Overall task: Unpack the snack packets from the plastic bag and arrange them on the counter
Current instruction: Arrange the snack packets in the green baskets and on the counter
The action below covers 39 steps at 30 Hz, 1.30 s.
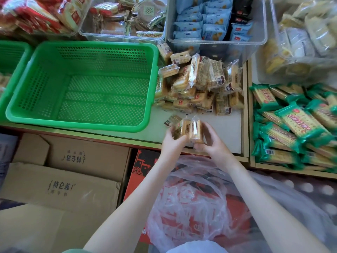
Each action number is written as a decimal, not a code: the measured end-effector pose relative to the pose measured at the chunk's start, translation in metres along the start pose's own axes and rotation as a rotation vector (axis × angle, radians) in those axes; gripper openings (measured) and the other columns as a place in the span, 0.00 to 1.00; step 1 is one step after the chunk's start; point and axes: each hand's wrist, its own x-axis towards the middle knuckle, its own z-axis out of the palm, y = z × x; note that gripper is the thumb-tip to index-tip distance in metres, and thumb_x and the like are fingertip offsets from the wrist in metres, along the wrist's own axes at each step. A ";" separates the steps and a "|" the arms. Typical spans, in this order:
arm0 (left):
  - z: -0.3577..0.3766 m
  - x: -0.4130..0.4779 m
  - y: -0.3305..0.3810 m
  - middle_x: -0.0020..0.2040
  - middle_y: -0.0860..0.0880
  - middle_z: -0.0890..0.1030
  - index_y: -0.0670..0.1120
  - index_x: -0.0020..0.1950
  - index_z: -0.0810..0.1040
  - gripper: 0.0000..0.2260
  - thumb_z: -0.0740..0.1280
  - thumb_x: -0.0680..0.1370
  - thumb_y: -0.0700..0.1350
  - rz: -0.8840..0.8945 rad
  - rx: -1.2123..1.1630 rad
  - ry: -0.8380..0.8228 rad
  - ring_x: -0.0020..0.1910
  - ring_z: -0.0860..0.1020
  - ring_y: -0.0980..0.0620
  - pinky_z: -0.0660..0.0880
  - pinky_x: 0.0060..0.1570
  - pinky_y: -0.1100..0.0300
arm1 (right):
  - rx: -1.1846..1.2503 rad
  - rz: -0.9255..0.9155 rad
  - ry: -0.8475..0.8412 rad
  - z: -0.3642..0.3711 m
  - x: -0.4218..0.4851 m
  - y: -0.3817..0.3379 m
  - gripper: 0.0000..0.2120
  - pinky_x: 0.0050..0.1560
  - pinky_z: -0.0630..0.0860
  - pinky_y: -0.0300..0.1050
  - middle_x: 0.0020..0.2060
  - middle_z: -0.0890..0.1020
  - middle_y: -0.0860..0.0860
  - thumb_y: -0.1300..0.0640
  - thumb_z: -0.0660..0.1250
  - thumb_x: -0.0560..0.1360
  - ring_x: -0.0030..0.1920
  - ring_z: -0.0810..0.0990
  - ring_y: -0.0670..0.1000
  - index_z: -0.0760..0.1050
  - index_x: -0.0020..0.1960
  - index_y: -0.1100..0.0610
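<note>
Plastic bag (191,198) gapes below the green basket (82,84). Left hand (172,141) and right hand (213,143) curl their fingers round a few snack packets (188,129), just right of the basket. Mid-unpacking; next, likely set them on the bench (224,128) beside the pile (200,84).

Worn on the head, wide-angle, looking forward and steeply down over the counter (226,125). Close in: near enough to catch both forearms rising from 6 o'clock to the left hand (172,141) and right hand (212,145), holding snack packets (188,130) just below centre. Nearest the lens at 6 o'clock, the plastic bag (191,198). Farther off, green basket (82,124) at 10 o'clock, clear bins (215,42) along 12 o'clock. Straight edges bowed toward the rim.
</note>
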 end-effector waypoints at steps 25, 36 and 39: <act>-0.075 -0.046 -0.050 0.56 0.50 0.75 0.50 0.65 0.60 0.26 0.72 0.75 0.44 0.012 -0.060 0.106 0.54 0.77 0.55 0.75 0.51 0.64 | -1.371 -0.212 0.051 0.062 0.071 0.004 0.29 0.68 0.60 0.55 0.75 0.59 0.58 0.53 0.59 0.79 0.69 0.63 0.63 0.52 0.78 0.48; -0.112 -0.083 -0.069 0.60 0.49 0.75 0.49 0.69 0.61 0.27 0.72 0.75 0.45 0.106 -0.157 0.078 0.56 0.77 0.57 0.75 0.57 0.60 | -0.629 -0.251 0.166 0.100 -0.050 -0.011 0.25 0.64 0.68 0.45 0.65 0.73 0.49 0.56 0.64 0.78 0.62 0.72 0.48 0.64 0.73 0.46; -0.137 -0.096 -0.071 0.59 0.47 0.77 0.47 0.68 0.63 0.26 0.72 0.75 0.44 0.141 -0.227 0.026 0.56 0.79 0.53 0.77 0.53 0.58 | -0.418 -0.196 0.102 0.155 -0.073 -0.013 0.24 0.67 0.68 0.44 0.63 0.74 0.40 0.56 0.62 0.80 0.61 0.72 0.35 0.63 0.73 0.43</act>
